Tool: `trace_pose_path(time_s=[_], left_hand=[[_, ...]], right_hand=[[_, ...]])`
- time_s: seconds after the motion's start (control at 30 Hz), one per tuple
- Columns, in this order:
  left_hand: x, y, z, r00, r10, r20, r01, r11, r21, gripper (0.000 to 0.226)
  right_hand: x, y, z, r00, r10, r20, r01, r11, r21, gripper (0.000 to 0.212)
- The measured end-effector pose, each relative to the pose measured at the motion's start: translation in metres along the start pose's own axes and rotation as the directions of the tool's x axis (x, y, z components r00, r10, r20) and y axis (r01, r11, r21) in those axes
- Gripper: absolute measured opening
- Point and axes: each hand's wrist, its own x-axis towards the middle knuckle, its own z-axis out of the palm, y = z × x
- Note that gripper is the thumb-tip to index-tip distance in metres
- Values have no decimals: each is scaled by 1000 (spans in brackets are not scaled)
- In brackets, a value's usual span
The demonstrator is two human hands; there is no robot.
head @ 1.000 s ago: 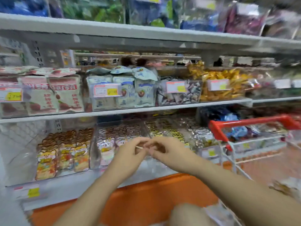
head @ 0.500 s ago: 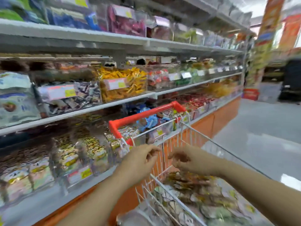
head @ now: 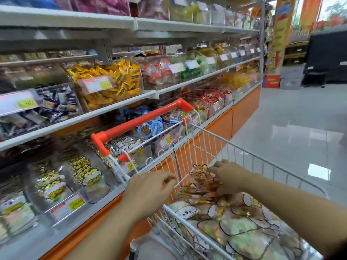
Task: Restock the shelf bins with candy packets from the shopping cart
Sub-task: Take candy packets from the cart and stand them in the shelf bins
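Observation:
A white wire shopping cart [head: 244, 149] with an orange handle [head: 139, 121] stands against the shelving, filled with clear candy packets [head: 242, 228] printed with cartoon animals. My right hand [head: 230, 176] reaches into the cart's near end. Its thumb lies on top of a bunch of orange cat-print packets [head: 200, 173] and its fingers curl down around them. My left hand [head: 150, 192] hovers just left of the cart's rim, fingers loosely curled, holding nothing. Clear shelf bins [head: 56, 184] on the lowest shelf at left hold similar cat-print packets.
Higher shelves carry clear bins of yellow candy [head: 112, 81], red sweets [head: 159, 72] and dark wrapped pieces [head: 56, 104], each with a price tag. An orange base panel [head: 221, 124] runs below the shelving. A glossy tiled aisle [head: 291, 119] opens to the right, with stacked boxes [head: 291, 77] beyond.
The view swung right from the shelf bins to the cart. My hands parted; the right went down into the cart onto the packets, and the left dropped beside the rim.

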Motion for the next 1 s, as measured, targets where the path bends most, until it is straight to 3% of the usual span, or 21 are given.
trace_pose_path(time_s=[0.1, 0.27, 0.4, 0.47, 0.53, 0.6, 0.67, 0.7, 0.87, 0.93, 1.0], left_hand=[[-1, -2, 4, 1000, -5, 2, 5, 1000, 5, 38], [-5, -2, 6, 1000, -4, -16, 4, 1000, 12, 39], [-8, 0, 4, 1000, 4, -22, -4, 1000, -28, 38], [-9, -1, 4, 999, -15, -44, 11, 996, -93, 39], [-9, -2, 2, 996, -48, -69, 32, 974, -225, 53], [-7, -3, -5, 991, -111, -81, 58, 869, -492, 70], [-5, -5, -16, 982, -189, -13, 120, 674, -729, 81], [-4, -6, -20, 979, -202, 23, 144, 610, -780, 84], [-2, -15, -24, 960, -263, 93, 217, 496, -841, 74], [-2, -13, -25, 961, -249, 122, 230, 467, -854, 68], [-1, -8, -22, 964, -207, 169, 236, 357, -904, 74]], right_hand=[[2, 1, 13, 992, 62, 108, -74, 992, 107, 58], [2, 2, 8, 991, 89, -96, -87, 996, 23, 30], [-11, 11, -20, 936, 119, -331, -10, 950, 313, 10], [-22, 9, -35, 904, 139, -405, 101, 850, 518, 3], [-34, 0, -47, 909, 139, -394, 196, 690, 697, 10], [-42, -11, -56, 927, 101, -362, 263, 513, 817, 14], [-47, -23, -63, 940, 70, -334, 291, 343, 893, 5], [-46, -26, -63, 943, 64, -327, 298, 279, 913, 6], [-44, -34, -67, 951, 106, -291, 288, 46, 957, 27], [-43, -35, -66, 933, 211, -292, 295, 21, 955, 30], [-41, -38, -67, 896, 314, -315, 299, 99, 949, 49]])
